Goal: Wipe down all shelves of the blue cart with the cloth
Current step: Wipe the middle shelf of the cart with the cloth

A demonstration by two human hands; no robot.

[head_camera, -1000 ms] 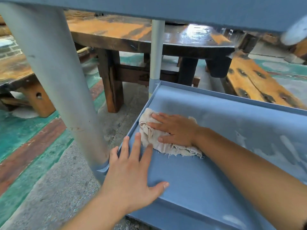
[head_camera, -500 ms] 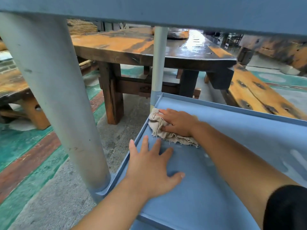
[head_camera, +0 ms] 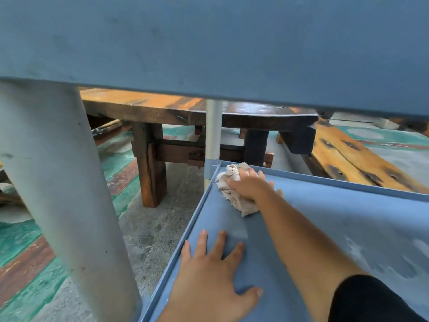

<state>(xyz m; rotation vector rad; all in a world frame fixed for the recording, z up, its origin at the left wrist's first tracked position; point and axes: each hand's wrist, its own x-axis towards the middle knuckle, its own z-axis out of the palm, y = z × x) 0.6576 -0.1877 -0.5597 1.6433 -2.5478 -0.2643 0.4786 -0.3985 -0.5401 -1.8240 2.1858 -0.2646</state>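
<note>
I look under one blue cart shelf [head_camera: 232, 43] at the lower blue shelf [head_camera: 336, 217]. My right hand [head_camera: 249, 185] presses a bunched beige cloth [head_camera: 241, 203] into the shelf's far left corner, beside the thin grey post [head_camera: 213, 133]. My left hand [head_camera: 213, 275] lies flat with spread fingers on the shelf near its left rim, holding nothing. Pale dusty smears show on the shelf at the right.
A thick grey cart post [head_camera: 62, 194] stands close at the left. Behind the cart are a dark wooden table [head_camera: 185, 112] and a wooden bench [head_camera: 352, 159]. The floor [head_camera: 144, 233] is concrete with green and red painted bands.
My right hand has pushed the cloth away from me into the far left corner, bunching it up. My left hand stayed flat on the shelf. The view dropped lower under the upper shelf.
</note>
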